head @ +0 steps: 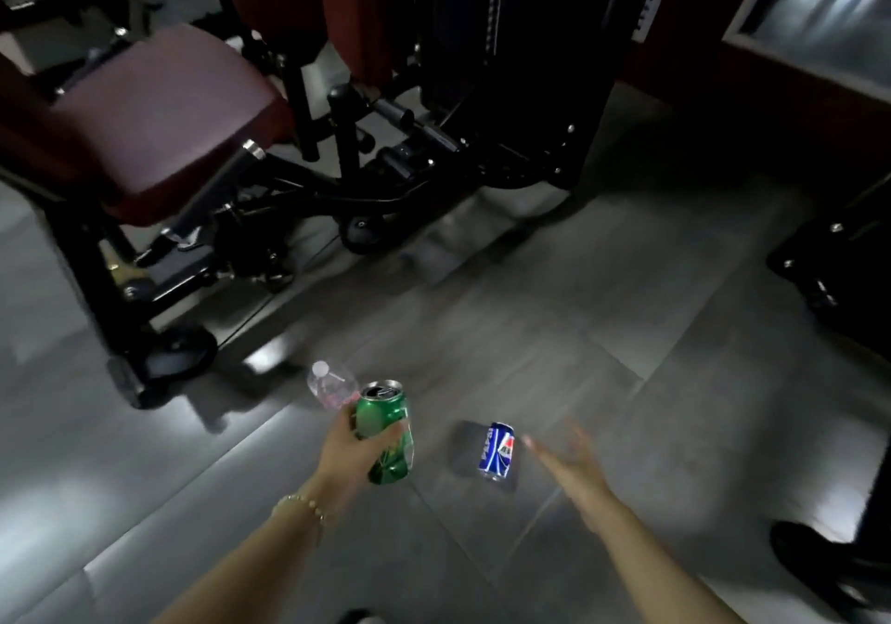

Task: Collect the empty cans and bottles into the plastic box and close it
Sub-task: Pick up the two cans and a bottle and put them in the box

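My left hand grips a green can and a clear plastic bottle together; the bottle's white cap points up and left behind the can. A blue cola can lies on the grey tiled floor just to the right of the green can. My right hand hovers beside the blue can on its right, fingers spread and blurred, holding nothing. No plastic box is in view.
A gym machine with a dark red padded seat and black frame fills the upper left. Another black machine base stands at the right edge. A dark shoe shows at the lower right. Grey floor tiles lie between them.
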Available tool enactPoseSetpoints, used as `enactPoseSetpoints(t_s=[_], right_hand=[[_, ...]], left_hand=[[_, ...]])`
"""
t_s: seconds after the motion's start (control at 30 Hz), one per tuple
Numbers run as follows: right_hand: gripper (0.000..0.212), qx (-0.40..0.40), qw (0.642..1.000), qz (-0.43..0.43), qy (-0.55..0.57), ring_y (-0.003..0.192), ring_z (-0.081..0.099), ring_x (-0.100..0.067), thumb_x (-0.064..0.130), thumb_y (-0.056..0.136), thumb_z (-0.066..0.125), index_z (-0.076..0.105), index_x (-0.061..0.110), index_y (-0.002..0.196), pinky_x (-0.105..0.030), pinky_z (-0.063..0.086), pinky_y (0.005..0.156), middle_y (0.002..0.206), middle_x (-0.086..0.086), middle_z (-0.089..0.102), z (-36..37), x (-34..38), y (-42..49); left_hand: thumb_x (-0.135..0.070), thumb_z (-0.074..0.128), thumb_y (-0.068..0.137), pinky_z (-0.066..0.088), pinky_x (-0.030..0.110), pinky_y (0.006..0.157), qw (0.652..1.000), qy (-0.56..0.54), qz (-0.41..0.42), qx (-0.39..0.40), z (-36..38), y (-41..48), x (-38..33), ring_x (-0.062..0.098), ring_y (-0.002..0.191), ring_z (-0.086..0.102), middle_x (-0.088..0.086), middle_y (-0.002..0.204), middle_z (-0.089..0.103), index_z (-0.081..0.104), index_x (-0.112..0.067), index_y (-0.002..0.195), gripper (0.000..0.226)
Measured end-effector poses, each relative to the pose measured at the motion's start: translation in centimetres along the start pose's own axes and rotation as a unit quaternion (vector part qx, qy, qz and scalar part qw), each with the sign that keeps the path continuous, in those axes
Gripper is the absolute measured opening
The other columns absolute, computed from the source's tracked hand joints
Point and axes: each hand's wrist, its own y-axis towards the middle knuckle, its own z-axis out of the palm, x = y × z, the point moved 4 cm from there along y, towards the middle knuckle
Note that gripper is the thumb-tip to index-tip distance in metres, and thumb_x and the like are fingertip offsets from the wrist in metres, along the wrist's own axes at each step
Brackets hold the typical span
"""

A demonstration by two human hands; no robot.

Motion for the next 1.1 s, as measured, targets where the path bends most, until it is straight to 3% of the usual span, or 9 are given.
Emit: enactPoseSetpoints(t_s=[0.13, 0.27, 0.43, 0.6, 0.73, 0.83, 0.93, 1.0, 1.1], right_hand=[[0.098, 0.014, 0.999, 0.012, -0.028, 0.138, 0.031, -0.023, 0.035, 0.066, 0.080, 0.024, 0.015, 0.144, -0.037, 0.030, 0.111, 0.152, -0.009, 0.027, 5.7, -4.3, 9.7], [0.104, 0.008, 0.996, 0.018, -0.083, 0.139, 0.027, -0.026, 0.037, 0.068, 0.079, 0.016, 0.011, 0.146, -0.037, 0.031, 0.108, 0.153, -0.010, 0.020, 9.1, -10.5, 18.2], [0.116, -0.006, 0.992, 0.011, -0.126, 0.138, 0.027, -0.026, 0.039, 0.062, 0.082, 0.008, 0.010, 0.146, -0.037, 0.029, 0.109, 0.149, -0.013, 0.022, 12.2, -16.6, 26.2], [0.099, 0.015, 0.983, 0.033, -0.181, 0.122, 0.045, -0.027, 0.029, 0.051, 0.087, 0.035, -0.001, 0.130, -0.032, 0.037, 0.103, 0.129, -0.014, 0.042, 14.7, -19.4, 29.2], [0.091, 0.073, 0.985, -0.058, -0.148, 0.079, 0.064, -0.020, 0.047, 0.023, 0.090, 0.060, 0.010, 0.101, -0.032, 0.054, 0.073, 0.098, -0.012, 0.070, 16.9, -12.0, 32.1], [0.065, 0.137, 0.970, -0.188, -0.071, 0.083, 0.061, -0.018, 0.017, 0.054, 0.088, 0.049, 0.017, 0.107, -0.038, 0.052, 0.082, 0.097, -0.006, 0.065, 20.6, -1.0, 30.8], [0.073, 0.226, 0.936, -0.260, -0.075, 0.094, 0.060, -0.017, 0.012, 0.061, 0.085, 0.040, 0.018, 0.119, -0.030, 0.051, 0.084, 0.101, 0.003, 0.061, 25.8, 6.0, 27.8], [0.058, 0.282, 0.913, -0.279, -0.092, 0.089, 0.062, -0.014, 0.011, 0.067, 0.081, 0.047, 0.014, 0.115, -0.016, 0.052, 0.071, 0.095, 0.006, 0.063, 29.2, 7.4, 26.0], [0.050, 0.359, 0.896, -0.242, -0.100, 0.091, 0.066, -0.014, 0.018, 0.070, 0.079, 0.053, 0.016, 0.113, -0.015, 0.053, 0.070, 0.098, 0.005, 0.068, 33.8, 6.0, 24.4]], left_hand=[[-0.055, 0.087, 0.040, 0.053, 0.050, 0.092, 0.999, 0.039, 0.015, 0.012, 1.9, 11.4, 3.9, 0.027, 0.098, 0.068, 0.010, 0.106, 0.071, 0.059, -0.014, 0.112, 0.088], [-0.033, 0.084, 0.061, 0.047, 0.032, 0.088, 0.997, 0.063, 0.033, 0.014, 5.8, 19.7, 7.8, 0.017, 0.093, 0.060, -0.002, 0.097, 0.064, 0.051, -0.014, 0.108, 0.061], [-0.028, 0.080, 0.068, 0.040, 0.026, 0.085, 0.993, 0.086, 0.072, 0.041, 8.7, 27.7, 12.1, 0.016, 0.100, 0.056, -0.010, 0.094, 0.059, 0.048, -0.020, 0.111, 0.054], [-0.048, 0.080, 0.060, 0.042, 0.031, 0.098, 0.984, 0.115, 0.132, 0.042, 7.8, 32.1, 11.1, 0.014, 0.108, 0.054, -0.008, 0.110, 0.056, 0.040, -0.027, 0.122, 0.077], [-0.050, 0.083, 0.050, 0.050, 0.028, 0.092, 0.974, 0.078, 0.207, 0.040, 4.5, 32.3, 5.9, 0.013, 0.099, 0.064, -0.003, 0.109, 0.067, 0.053, -0.016, 0.117, 0.081], [-0.045, 0.081, 0.057, 0.052, 0.011, 0.075, 0.964, 0.066, 0.256, 0.010, -1.0, 30.1, 2.1, 0.000, 0.087, 0.068, -0.012, 0.088, 0.074, 0.064, -0.024, 0.100, 0.051], [-0.023, 0.077, 0.065, 0.050, 0.006, 0.065, 0.958, 0.028, 0.283, -0.022, -7.7, 27.7, 1.0, -0.012, 0.072, 0.065, -0.015, 0.080, 0.072, 0.060, -0.025, 0.098, 0.037], [-0.009, 0.080, 0.067, 0.055, 0.014, 0.072, 0.963, -0.013, 0.263, -0.053, -12.3, 26.5, 2.7, -0.008, 0.070, 0.066, -0.007, 0.090, 0.068, 0.054, -0.015, 0.110, 0.051], [-0.032, 0.087, 0.042, 0.054, 0.036, 0.087, 0.979, -0.033, 0.186, -0.081, -17.3, 26.0, 8.8, 0.012, 0.085, 0.069, 0.003, 0.099, 0.070, 0.059, -0.022, 0.106, 0.070]])
